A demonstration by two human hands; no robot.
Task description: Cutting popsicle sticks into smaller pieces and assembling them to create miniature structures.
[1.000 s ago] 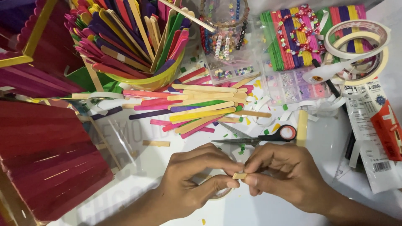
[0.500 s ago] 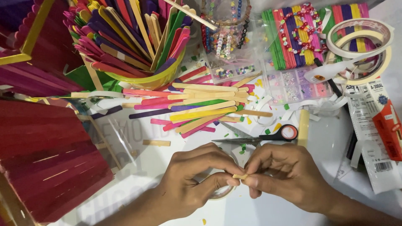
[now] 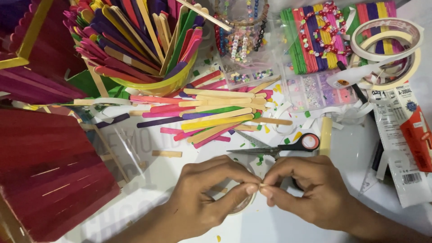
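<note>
While both hands are brought together low in the middle of the white tabletop (image 3: 360, 157), a tiny tan sliver, maybe wood or tape (image 3: 261, 185), is pinched between them, though it's too small for the material to be made out. The left hand (image 3: 204, 191) is closed with thumb and forefinger pressed onto that bit, and the right hand (image 3: 306, 189) is closed on it the same way from the other side, so the fingertips are touching. A clear roll of tape (image 3: 243, 204) is half hidden right under the left hand's fingers. Just above the hands, black-handled scissors with a red ring (image 3: 279, 147) are laid flat, blades pointing left. Further up, a loose pile of coloured wooden craft sticks (image 3: 216, 114) is spread out, and a yellow-green bowl stuffed with more sticks (image 3: 148, 85) is set behind it. A dark red stick-built box (image 3: 49, 175) is seen at the left edge, and two rolls of white tape (image 3: 387, 45) are stacked top right.
</note>
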